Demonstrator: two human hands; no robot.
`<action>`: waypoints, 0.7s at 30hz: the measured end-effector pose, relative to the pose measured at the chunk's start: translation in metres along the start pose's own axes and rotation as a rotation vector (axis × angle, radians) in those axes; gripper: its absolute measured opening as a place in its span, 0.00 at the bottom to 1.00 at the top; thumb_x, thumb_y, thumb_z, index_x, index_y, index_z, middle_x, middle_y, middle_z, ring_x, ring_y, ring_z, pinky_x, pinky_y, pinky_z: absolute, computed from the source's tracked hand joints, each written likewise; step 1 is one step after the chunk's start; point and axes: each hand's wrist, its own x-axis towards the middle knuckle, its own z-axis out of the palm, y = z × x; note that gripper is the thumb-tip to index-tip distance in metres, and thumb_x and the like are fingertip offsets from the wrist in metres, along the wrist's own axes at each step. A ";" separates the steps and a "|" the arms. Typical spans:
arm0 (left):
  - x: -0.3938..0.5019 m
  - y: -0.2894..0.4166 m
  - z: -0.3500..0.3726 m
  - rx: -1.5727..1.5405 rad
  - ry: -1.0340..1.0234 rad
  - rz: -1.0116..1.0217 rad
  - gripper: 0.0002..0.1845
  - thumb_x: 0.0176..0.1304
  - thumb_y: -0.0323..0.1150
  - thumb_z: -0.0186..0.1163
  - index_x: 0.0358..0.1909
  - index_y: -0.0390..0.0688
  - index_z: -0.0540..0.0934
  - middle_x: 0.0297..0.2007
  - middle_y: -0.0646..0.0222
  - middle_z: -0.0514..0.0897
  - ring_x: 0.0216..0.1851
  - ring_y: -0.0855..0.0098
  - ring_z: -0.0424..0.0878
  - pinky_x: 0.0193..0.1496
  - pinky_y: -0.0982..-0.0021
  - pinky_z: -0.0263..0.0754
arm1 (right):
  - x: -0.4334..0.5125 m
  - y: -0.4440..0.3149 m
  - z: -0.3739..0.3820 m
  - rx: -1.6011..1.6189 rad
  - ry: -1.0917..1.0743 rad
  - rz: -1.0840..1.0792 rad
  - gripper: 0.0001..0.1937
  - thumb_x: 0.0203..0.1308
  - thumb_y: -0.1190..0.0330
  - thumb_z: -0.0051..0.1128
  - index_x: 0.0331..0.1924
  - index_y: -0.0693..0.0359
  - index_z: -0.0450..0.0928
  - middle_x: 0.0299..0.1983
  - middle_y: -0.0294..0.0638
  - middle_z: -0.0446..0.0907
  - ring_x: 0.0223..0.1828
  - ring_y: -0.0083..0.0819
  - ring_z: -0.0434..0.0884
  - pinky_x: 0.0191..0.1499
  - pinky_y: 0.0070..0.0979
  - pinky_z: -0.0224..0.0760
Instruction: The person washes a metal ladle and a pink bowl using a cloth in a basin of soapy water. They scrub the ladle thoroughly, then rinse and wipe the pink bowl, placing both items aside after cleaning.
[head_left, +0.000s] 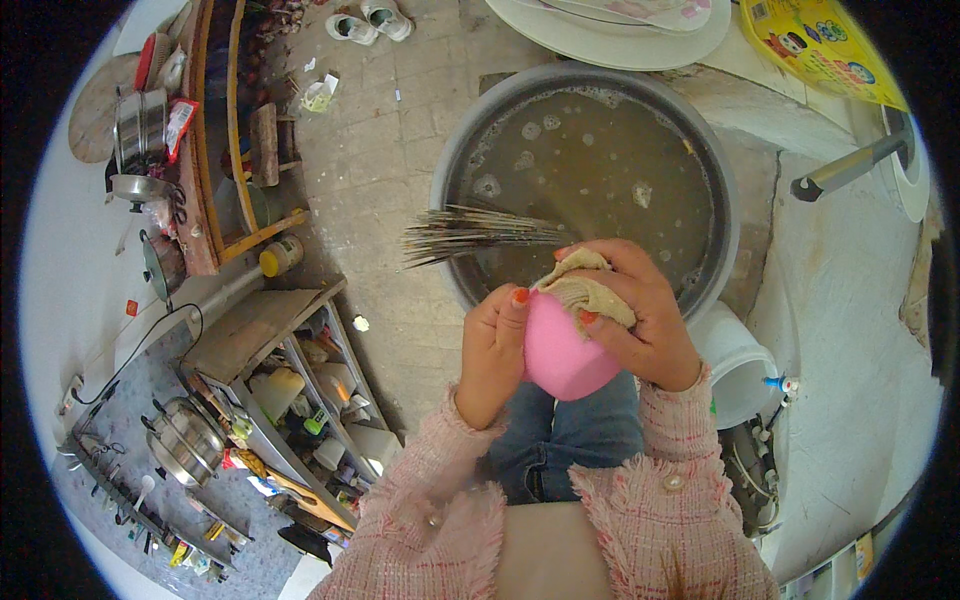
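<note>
My left hand (491, 352) grips a pink bowl or cup (566, 352) by its side, thumb near the rim. A folded beige cloth (589, 289) is in my right hand (645, 315), pressed against the rim of the pink vessel. The vessel is tilted, and its inside is hidden from me. Both hands are over my lap, at the near edge of a large grey basin (724, 247) of murky water with patches of foam. Across the basin's left rim lies a brush of thin sticks (480, 232), its other end at the water.
White plates (600, 45) are stacked beyond the basin, beside a yellow printed bag (817, 52). A white bucket (739, 375) lies tipped at the right, near a pipe with a blue-handled valve (780, 384). Wooden shelving (206, 150) and a cluttered cabinet (262, 330) line the left.
</note>
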 end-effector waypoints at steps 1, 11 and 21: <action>-0.001 0.000 0.000 0.014 0.002 0.009 0.20 0.75 0.43 0.46 0.25 0.42 0.70 0.20 0.82 0.68 0.23 0.87 0.61 0.24 0.81 0.57 | 0.000 0.001 -0.001 0.018 -0.009 0.003 0.18 0.56 0.64 0.53 0.46 0.68 0.80 0.53 0.49 0.75 0.53 0.37 0.75 0.57 0.31 0.65; -0.006 -0.015 -0.007 -0.134 0.058 0.023 0.27 0.73 0.52 0.43 0.40 0.35 0.76 0.34 0.64 0.83 0.31 0.76 0.81 0.33 0.75 0.76 | -0.016 0.012 0.010 0.520 0.236 0.296 0.16 0.63 0.65 0.51 0.48 0.69 0.78 0.50 0.46 0.76 0.52 0.33 0.74 0.55 0.26 0.64; -0.008 -0.011 0.010 -0.274 0.213 0.123 0.31 0.73 0.55 0.38 0.51 0.33 0.72 0.44 0.58 0.81 0.43 0.68 0.81 0.47 0.67 0.77 | -0.031 0.019 0.030 0.694 0.470 0.388 0.18 0.69 0.62 0.48 0.53 0.68 0.75 0.52 0.38 0.77 0.48 0.25 0.76 0.53 0.23 0.67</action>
